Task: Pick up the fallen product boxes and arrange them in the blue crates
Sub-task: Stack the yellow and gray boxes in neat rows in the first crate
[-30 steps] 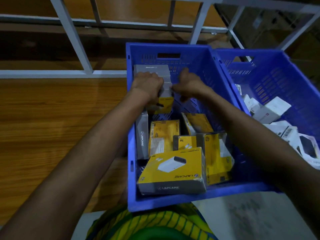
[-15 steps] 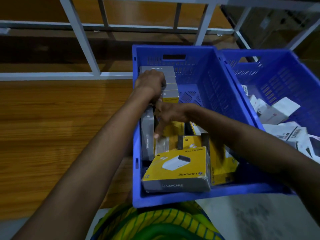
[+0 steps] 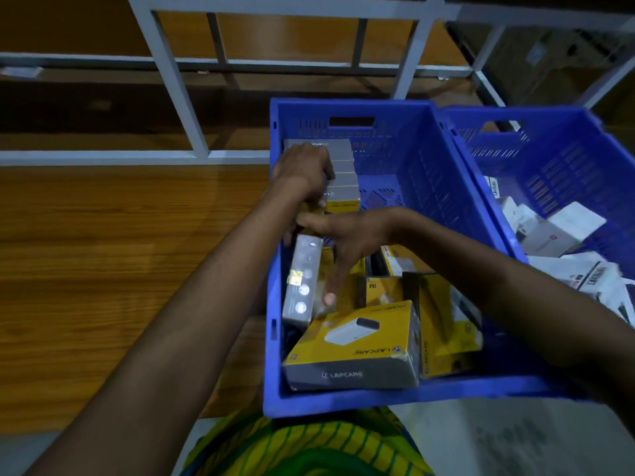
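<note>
A blue crate (image 3: 443,180) in front of me holds yellow and grey product boxes. A row of upright boxes (image 3: 340,166) stands at its far left corner; my left hand (image 3: 304,170) rests on top of that row, pressing it. My right hand (image 3: 343,242) reaches down across the crate with spread fingers, touching a grey box (image 3: 302,280) that stands on edge along the left wall. A large yellow box (image 3: 354,345) lies tilted at the near end, beside several loose yellow boxes (image 3: 446,324).
A second blue crate (image 3: 563,156) at the right holds several white boxes (image 3: 549,231). Both crates sit on a wooden shelf (image 3: 120,269) with a white metal frame (image 3: 171,84) behind. My yellow-green striped clothing shows at the bottom.
My right hand left the upright row at the far corner and came down toward me onto the grey box at the left wall. My left hand stayed on the row.
</note>
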### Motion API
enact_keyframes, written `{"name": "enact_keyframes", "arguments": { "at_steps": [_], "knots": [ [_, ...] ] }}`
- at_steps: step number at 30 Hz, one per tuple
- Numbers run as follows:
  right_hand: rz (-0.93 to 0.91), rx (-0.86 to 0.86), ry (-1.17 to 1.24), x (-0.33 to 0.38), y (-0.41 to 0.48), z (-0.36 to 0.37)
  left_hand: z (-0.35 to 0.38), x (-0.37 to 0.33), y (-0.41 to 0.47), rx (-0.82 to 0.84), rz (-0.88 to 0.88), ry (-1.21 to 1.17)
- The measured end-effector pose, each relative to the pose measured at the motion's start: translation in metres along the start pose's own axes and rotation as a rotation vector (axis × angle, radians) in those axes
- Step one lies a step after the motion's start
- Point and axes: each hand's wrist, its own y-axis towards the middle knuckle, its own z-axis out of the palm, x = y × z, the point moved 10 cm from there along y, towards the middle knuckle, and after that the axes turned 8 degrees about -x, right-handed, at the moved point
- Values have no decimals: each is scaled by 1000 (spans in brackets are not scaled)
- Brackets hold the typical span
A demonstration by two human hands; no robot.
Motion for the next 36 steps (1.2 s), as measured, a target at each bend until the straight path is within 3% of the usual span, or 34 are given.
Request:
{"name": "enact_keyframes", "arguments": {
  "at_steps": [3, 9, 14, 16, 19, 22, 26, 30, 36],
  "knots": [
    [-48, 65, 21, 1, -12, 13, 2, -1, 0, 33, -4, -1],
    [-161, -225, -155, 0, -28, -48, -3, 1, 6, -11, -15, -80],
    [155, -451, 38, -95, -67, -122, -5, 8, 5, -3, -57, -175],
    [260, -527, -106, -118, -72, -131, -7, 8, 7, 5, -61, -165],
    [420, -454, -570, -124, -56, -116, -7, 8, 4, 45, -92, -185],
    [514, -515, -734, -113, -50, -114, -6, 6, -1, 68, -92, -201],
    [661, -584, -545, -121, -62, -102, -8, 8, -2, 38, -83, -227],
    [666, -642, -472, -125, -52, -85, -9, 7, 0, 19, -64, -215],
    [727, -624, -194, -135, -34, -54, 5, -3, -10, 163, 2, -111]
  ]
}}
